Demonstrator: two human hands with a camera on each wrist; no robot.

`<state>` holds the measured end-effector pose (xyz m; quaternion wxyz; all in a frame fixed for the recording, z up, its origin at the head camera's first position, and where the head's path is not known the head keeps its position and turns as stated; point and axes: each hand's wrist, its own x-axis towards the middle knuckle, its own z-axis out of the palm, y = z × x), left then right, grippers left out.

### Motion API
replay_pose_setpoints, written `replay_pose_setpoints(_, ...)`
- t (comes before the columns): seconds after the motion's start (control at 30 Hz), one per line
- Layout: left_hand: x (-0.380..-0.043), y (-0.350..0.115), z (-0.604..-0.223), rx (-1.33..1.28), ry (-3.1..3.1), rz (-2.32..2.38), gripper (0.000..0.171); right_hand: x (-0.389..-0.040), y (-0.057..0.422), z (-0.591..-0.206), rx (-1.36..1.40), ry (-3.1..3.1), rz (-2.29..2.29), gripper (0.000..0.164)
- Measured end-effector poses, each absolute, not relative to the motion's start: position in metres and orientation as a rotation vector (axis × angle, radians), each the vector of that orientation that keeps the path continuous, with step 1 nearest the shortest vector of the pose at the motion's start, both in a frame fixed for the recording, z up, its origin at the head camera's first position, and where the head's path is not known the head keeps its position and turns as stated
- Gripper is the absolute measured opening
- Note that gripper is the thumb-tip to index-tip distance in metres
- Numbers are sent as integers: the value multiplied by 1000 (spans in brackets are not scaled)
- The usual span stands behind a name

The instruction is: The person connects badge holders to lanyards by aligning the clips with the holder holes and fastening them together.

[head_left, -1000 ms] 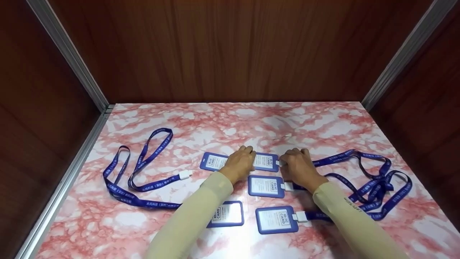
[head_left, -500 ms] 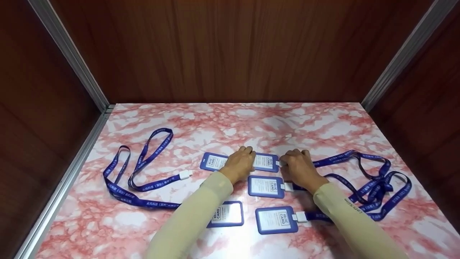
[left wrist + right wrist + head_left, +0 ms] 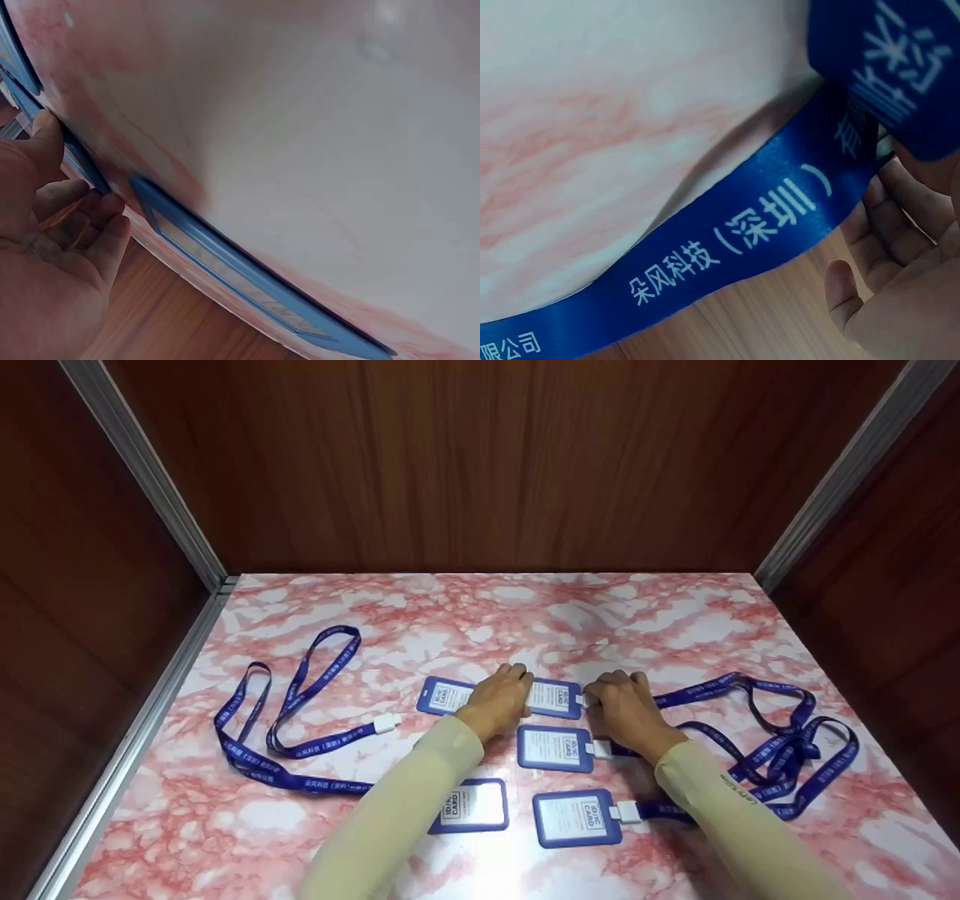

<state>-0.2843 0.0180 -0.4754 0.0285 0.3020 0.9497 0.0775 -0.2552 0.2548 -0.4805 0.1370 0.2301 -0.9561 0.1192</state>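
My left hand (image 3: 496, 701) holds a blue ID card holder (image 3: 553, 696) flat on the table, in the back row right of the middle. In the left wrist view its thumb and fingers lie along the edges of that holder (image 3: 88, 163). Just to the right, my right hand (image 3: 626, 711) pinches the white clip end of a blue lanyard (image 3: 697, 690) at the holder's slot end; the fingertips partly cover the clip (image 3: 588, 700). Printed lanyard strap (image 3: 727, 232) passes the right hand's fingers in the right wrist view.
Two card holders (image 3: 555, 748) with lanyards clipped on lie nearer the front. Another holder (image 3: 447, 697) sits left of my left hand, and one (image 3: 480, 805) beside the left sleeve. Loose lanyards (image 3: 330, 746) spread on the left, tangled straps (image 3: 784, 765) on the right. Wooden panels (image 3: 480, 465) enclose the table.
Almost nothing differs. Both hands stay at the same card holder and clip, with only a very slight shift of the view.
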Motion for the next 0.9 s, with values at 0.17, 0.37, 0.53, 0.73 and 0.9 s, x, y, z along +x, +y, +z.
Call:
replay_pose_setpoints(0.17,-286,17,-476,947,2924,279,63,-254,255,-479,655,-2782,344,10)
replay_pose_setpoints(0.37,-285,15,-476,952,2928,291,64,-252,256,-479,627,-2807,342,15)
replay_pose_setpoints(0.53,-282,12,-470,901,2911,302,66,-249,257,-477,607,-2821,349,18)
replay_pose_setpoints(0.73,-276,6,-463,899,2923,341,64,-246,259,-474,591,-2809,352,26)
replay_pose_setpoints(0.9,-272,-1,-458,886,2913,379,64,-243,262,-472,548,-2853,369,35)
